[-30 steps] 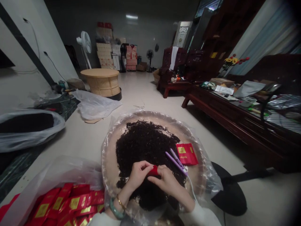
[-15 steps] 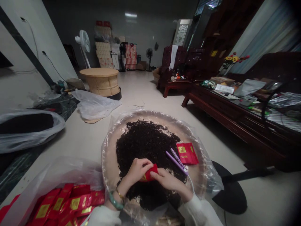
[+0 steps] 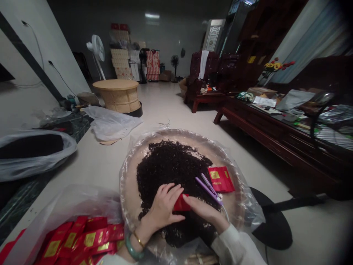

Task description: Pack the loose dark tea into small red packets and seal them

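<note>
A small red packet [image 3: 182, 203] is between my hands, above a heap of dark dried leaves, perhaps tea [image 3: 171, 165]. My right hand [image 3: 205, 210] holds the packet's right side, thumb on top; its other fingers are hidden. My left hand [image 3: 165, 206] is open, fingers stretched and thumb apart, at the packet's left edge. The leaves lie on a round, plastic-lined tray [image 3: 129, 184]. A purple hand-held sealer like a hair straightener [image 3: 209, 191], jaws apart, lies right of the heap. Beside it are flat red packets with gold labels [image 3: 221, 179].
At lower left, a clear plastic bag [image 3: 91, 197] holds several filled red packets [image 3: 74, 239]. Another bag of dark leaves [image 3: 33, 145] stands at far left. A black fan base [image 3: 273, 221] is right of the tray, near a long wooden table [image 3: 264, 132].
My left hand has let go of the red packet's top and spread its fingers beside it. My right hand keeps the packet and has shifted slightly right.
</note>
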Demonstrator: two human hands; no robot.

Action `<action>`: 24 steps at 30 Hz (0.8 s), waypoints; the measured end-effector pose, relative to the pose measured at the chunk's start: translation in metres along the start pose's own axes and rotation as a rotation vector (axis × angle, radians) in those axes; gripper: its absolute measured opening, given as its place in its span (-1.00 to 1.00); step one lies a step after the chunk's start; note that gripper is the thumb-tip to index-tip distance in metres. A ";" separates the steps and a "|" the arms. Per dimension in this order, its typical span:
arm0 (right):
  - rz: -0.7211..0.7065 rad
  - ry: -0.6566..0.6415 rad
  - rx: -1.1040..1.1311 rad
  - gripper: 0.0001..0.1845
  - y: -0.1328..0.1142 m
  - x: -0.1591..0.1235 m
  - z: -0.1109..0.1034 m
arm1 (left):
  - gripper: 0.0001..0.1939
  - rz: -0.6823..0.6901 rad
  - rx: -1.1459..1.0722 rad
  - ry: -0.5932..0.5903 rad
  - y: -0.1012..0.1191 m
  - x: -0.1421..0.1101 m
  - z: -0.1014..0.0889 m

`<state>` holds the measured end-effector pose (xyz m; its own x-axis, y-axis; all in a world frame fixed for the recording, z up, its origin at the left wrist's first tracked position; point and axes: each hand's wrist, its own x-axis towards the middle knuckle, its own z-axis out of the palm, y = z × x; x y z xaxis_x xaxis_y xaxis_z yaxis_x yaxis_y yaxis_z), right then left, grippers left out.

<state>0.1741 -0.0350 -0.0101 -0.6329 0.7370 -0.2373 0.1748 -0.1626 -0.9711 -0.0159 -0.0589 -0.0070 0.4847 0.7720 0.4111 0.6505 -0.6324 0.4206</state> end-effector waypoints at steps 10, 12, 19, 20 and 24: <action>-0.137 0.075 -0.094 -0.17 -0.011 0.044 -0.059 | -0.51 -0.263 0.110 0.290 -0.021 -0.003 0.009; -0.201 0.441 -0.468 -0.34 -0.012 0.063 -0.090 | -0.56 -0.369 0.098 0.368 -0.030 -0.004 0.006; -0.148 0.540 -0.869 -0.76 0.007 0.116 -0.136 | -0.57 -0.586 0.003 0.442 -0.043 -0.022 0.014; -0.137 0.523 -0.913 -0.76 0.010 0.119 -0.136 | -0.57 -0.607 -0.017 0.445 -0.045 -0.025 0.015; -0.087 0.486 -1.044 -0.76 0.020 0.129 -0.135 | -0.56 -0.659 -0.071 0.449 -0.049 -0.030 0.018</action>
<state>0.1980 0.1454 -0.0569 -0.3562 0.9306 0.0847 0.8269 0.3562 -0.4351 -0.0518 -0.0495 -0.0545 -0.2777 0.8986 0.3397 0.6751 -0.0690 0.7345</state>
